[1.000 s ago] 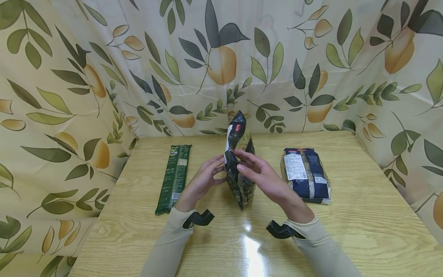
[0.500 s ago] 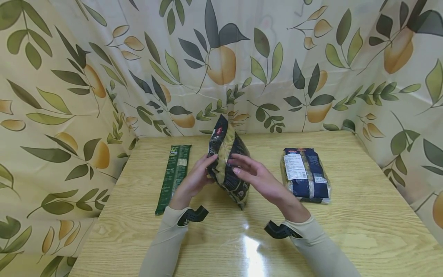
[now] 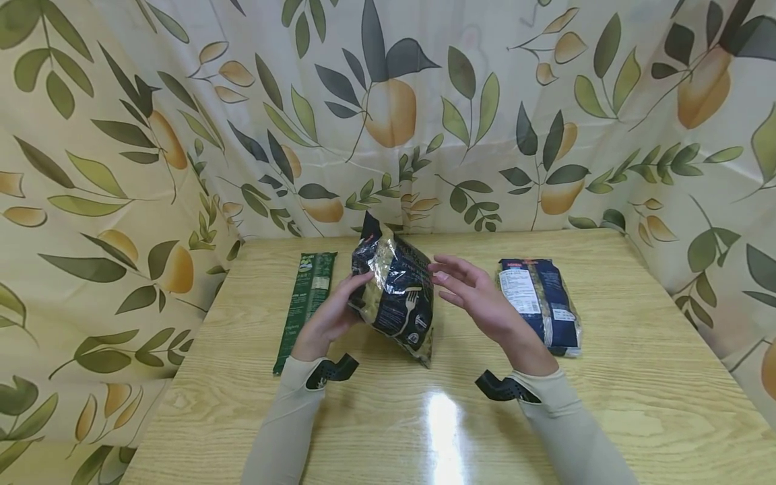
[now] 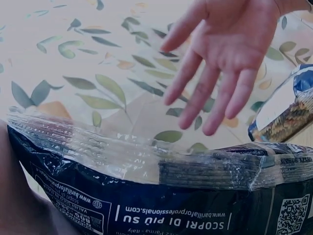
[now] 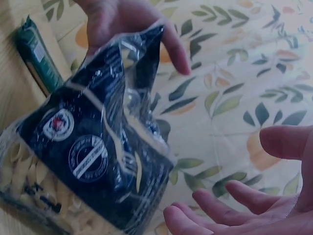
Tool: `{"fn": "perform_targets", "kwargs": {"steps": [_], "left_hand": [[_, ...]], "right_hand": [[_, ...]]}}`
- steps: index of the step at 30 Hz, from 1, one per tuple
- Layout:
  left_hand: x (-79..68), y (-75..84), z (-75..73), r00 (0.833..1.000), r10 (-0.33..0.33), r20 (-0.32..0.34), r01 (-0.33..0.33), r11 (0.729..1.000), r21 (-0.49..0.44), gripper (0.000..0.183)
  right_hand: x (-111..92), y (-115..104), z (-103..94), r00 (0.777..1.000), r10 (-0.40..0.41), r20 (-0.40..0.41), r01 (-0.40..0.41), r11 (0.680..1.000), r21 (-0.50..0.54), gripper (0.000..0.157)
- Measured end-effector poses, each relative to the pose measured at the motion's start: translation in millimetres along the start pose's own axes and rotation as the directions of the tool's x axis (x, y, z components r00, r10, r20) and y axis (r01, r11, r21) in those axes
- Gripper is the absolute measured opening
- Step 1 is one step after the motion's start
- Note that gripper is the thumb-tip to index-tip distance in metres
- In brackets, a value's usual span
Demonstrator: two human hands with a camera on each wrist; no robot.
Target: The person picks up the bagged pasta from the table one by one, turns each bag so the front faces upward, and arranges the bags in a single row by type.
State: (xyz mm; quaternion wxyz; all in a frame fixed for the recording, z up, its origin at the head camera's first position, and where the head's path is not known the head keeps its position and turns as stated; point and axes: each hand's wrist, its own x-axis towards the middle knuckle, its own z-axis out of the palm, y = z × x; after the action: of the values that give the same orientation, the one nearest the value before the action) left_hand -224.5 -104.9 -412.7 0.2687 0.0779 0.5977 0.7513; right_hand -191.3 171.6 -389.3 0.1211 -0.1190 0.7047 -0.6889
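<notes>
A dark blue bag of penne pasta with clear windows stands tilted near the middle of the table, its lower corner close to the tabletop. My left hand grips its left side, thumb over the front; the fingers behind are hidden. In the right wrist view, short pasta tubes show through the bag's clear part. My right hand is beside the bag's right edge, fingers extended and apart. From the left wrist view, that right hand faces the bag with a bare palm, and a gap separates them.
A long green packet lies left of the left hand. A blue pasta bag with a white label lies at right, partly behind the right forearm. Leaf-patterned cloth hangs at the wooden table's back and sides.
The bag has turned from edge-on to show its printed front, and its top has tipped left. My left hand moved left with it, taking hold; my right hand drew away rightward.
</notes>
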Motion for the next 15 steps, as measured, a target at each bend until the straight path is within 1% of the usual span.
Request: {"fn": "perform_targets", "kwargs": {"steps": [6, 11, 15], "left_hand": [[-0.6, -0.8, -1.7, 0.999, 0.014, 0.031, -0.014, 1.0, -0.016, 0.063], [0.6, -1.5, -1.6, 1.0, 0.014, 0.026, -0.013, 1.0, -0.027, 0.062], [1.8, -2.1, -2.2, 1.0, 0.008, 0.013, -0.008, 0.999, -0.033, 0.062]], "right_hand": [[7.1, 9.0, -8.5, 0.998, 0.055, -0.042, -0.054, 0.998, 0.043, 0.058], [13.0, 19.0, -15.0, 0.993, 0.103, -0.055, -0.097, 0.989, 0.11, 0.06], [17.2, 25.6, -17.2, 0.987, 0.147, -0.059, -0.134, 0.974, 0.185, 0.062]]}}
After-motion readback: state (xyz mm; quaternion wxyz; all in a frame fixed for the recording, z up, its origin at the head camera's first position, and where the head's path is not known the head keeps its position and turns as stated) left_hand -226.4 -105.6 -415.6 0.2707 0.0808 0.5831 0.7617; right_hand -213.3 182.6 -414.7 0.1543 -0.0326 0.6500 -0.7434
